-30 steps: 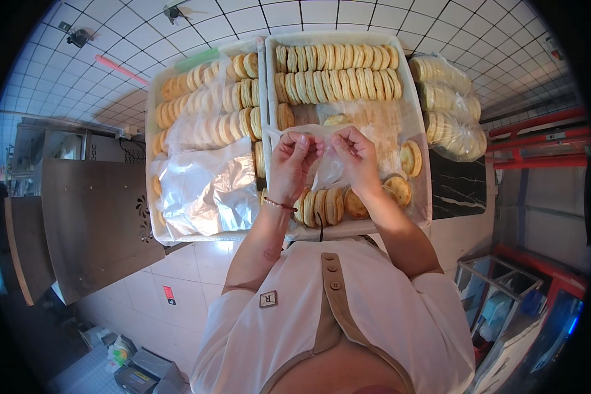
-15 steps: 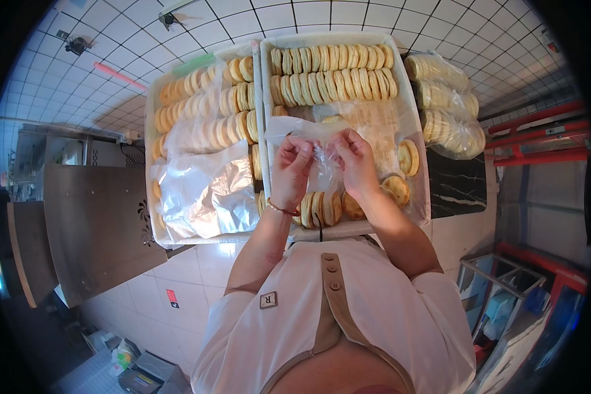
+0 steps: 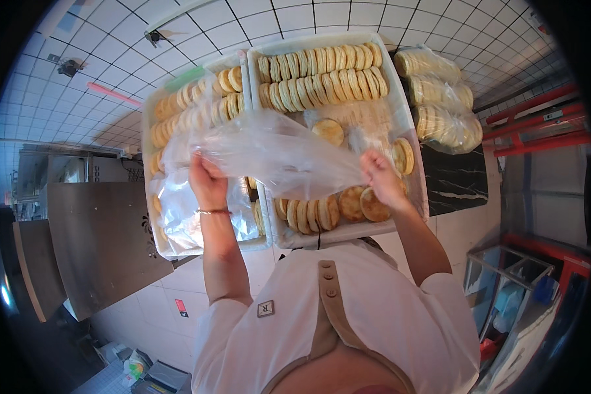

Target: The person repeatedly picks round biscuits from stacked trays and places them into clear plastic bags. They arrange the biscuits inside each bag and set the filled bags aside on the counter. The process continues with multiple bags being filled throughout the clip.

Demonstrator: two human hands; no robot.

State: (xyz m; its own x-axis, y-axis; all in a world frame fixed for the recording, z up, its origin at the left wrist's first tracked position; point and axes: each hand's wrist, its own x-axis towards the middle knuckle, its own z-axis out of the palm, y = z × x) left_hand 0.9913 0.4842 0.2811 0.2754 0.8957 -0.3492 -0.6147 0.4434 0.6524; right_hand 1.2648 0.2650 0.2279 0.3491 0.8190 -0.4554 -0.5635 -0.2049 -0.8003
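A clear plastic bag [image 3: 282, 148] is stretched out between my two hands, above the trays. My left hand [image 3: 208, 180] grips its wide end over the left tray [image 3: 156, 230]. The bag's narrow end is pinched in my right hand [image 3: 382, 177], over the right tray [image 3: 419, 171]. Under and around the bag lie round flat breads: two rows [image 3: 325, 88] stand on edge at the far side of the right tray, and a short row [image 3: 308, 213] stands at its near side. A single flat bread [image 3: 328, 131] lies flat just beyond the bag.
Clear bags packed with flat breads [image 3: 443, 98] sit right of the trays, by a black marbled surface [image 3: 456, 187]. Plastic sheeting [image 3: 184, 210] covers part of the left tray. A steel counter [image 3: 102, 243] stands at left, a tiled wall [image 3: 295, 16] behind, a red frame [image 3: 538, 125] at right.
My hands were close together over the right tray. They have moved apart, the left one leftward and the right one slightly right, pulling the bag out wide between them.
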